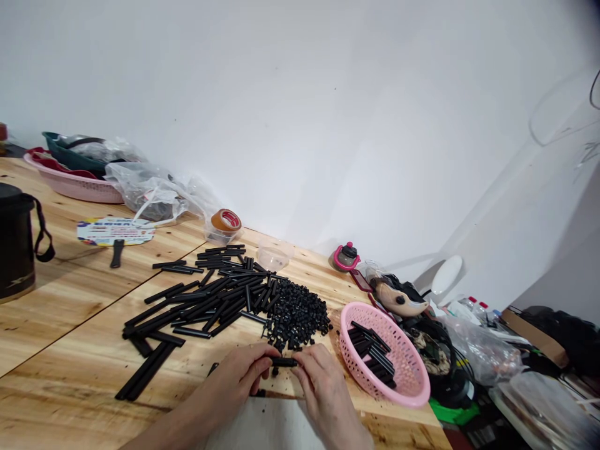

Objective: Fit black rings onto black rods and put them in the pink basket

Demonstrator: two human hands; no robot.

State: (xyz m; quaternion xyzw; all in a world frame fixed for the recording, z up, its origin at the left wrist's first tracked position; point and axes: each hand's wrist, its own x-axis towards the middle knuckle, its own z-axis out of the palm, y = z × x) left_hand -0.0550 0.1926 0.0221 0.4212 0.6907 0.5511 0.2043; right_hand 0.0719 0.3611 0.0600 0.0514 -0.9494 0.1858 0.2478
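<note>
Between my two hands is a short black tube (283, 362), level, near the front edge of the wooden table. My left hand (248, 370) pinches its left end, and my right hand (317, 373) has its fingertips closed on the right end. Just beyond my hands lies a heap of small black caps or plugs (297, 312). To its left spreads a loose pile of black tubes (206, 303) of similar thickness. At my right stands a pink perforated basket (415, 375) with several black tubes inside.
Tape (226, 220) and a clear plastic tub (274, 256) stand behind the pile. Farther left are a hand fan (115, 231), a black cylindrical bag (16, 250), plastic bags (150, 187) and a pink tray (77, 187). A pink-lidded bottle (346, 257) and clutter line the right side.
</note>
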